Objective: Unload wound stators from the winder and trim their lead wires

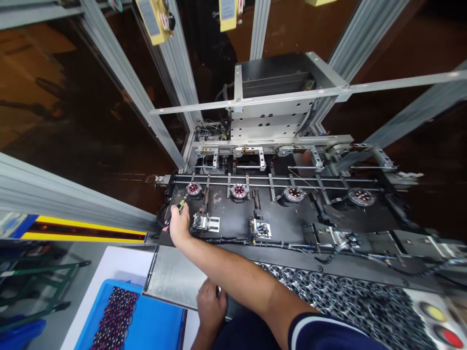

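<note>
My right hand [179, 224] reaches across to the left end of the machine bed, with its fingers closed around a hand tool with a yellow-green and black part [182, 204]. The tool's kind is not clear. Just beyond it sits a round part with a red and black centre [193, 188] in the leftmost station. My left hand [211, 304] is curled up close to my body, by the front edge of a bare metal plate [175, 272]. Whatever it may hold is hidden.
More round parts [239, 191] sit in a row along the bed, with clamps [260, 228] before them. Many metal rings [328, 287] lie at right, near yellow and red buttons [451, 335]. A blue tray [156, 316] holds stacked dark-red parts. A yellow light bar [87, 229] stands left.
</note>
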`<state>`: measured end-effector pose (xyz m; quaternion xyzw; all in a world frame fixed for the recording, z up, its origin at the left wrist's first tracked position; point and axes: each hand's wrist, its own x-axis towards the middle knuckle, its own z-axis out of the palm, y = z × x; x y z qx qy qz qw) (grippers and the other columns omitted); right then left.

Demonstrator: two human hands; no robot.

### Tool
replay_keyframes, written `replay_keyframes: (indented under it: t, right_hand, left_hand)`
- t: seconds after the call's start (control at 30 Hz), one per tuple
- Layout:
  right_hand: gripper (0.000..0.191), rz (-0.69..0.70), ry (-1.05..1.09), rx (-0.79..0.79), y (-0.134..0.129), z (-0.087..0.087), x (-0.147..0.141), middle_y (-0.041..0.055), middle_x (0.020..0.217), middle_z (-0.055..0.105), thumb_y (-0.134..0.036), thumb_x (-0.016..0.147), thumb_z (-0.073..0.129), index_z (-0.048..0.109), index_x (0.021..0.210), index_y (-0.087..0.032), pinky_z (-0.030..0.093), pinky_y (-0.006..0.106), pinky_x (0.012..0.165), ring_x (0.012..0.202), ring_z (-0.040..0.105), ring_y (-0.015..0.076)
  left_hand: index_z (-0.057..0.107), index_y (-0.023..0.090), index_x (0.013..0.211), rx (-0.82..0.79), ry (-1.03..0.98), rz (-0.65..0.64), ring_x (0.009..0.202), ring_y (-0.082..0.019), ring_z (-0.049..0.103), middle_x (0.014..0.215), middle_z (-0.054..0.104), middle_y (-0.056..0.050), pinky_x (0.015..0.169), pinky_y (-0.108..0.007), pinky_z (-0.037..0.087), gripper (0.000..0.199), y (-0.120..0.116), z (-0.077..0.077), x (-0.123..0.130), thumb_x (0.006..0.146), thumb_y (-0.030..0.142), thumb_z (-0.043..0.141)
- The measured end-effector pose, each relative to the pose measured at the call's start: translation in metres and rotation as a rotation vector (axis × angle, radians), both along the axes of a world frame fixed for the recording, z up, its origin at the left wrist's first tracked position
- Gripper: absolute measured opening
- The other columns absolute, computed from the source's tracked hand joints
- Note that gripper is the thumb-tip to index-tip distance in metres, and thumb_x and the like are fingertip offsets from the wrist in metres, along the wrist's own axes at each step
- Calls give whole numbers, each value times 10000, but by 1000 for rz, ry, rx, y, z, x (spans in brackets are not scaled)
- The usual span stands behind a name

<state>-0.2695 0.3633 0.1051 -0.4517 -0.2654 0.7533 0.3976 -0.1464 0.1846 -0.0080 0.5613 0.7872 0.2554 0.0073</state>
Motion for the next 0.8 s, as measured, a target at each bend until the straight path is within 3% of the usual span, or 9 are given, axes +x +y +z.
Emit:
replay_keyframes:
  t: [0.3,0.47,0.6,0.7,0.8]
  right_hand:
    - [332,36,61,42,6,5,3,-59,649,505,-317,898,467,463,1212,-209,480,173,331,459,553,102]
    - [254,221,185,122,-16,35,24,-112,519,448,-290,882,476,508,1117,-198,399,136,288,331,462,67]
    - [253,421,316,218,-42,62,77,-89,595,548,-310,784,628,577,1004,-195,406,164,288,332,480,64]
    - [344,305,310,186,-34,65,123,-73,691,573,-364,760,656,555,1049,-208,427,175,313,370,497,59]
    - [358,89,222,126,-10,53,152,-77,707,535,-396,785,614,516,1084,-225,451,165,354,452,529,68]
  left_hand:
    - [608,200,777,-8,5,6,663,-229,682,692,695,-85,603,-316,501,140,-1,-4,0,814,159,479]
    - [601,197,695,-9,24,21,609,-193,647,627,669,-55,574,-301,477,183,-2,-7,0,827,148,483]
    - [593,182,633,4,19,28,517,-151,588,547,616,0,535,-277,446,253,-2,-7,-2,871,227,518]
    - [631,184,662,19,-14,18,497,-166,591,540,614,-21,512,-278,438,267,1,-2,-3,880,251,491]
    - [676,173,828,27,-47,-13,525,-170,617,575,624,-27,545,-270,464,269,5,4,-4,913,299,454]
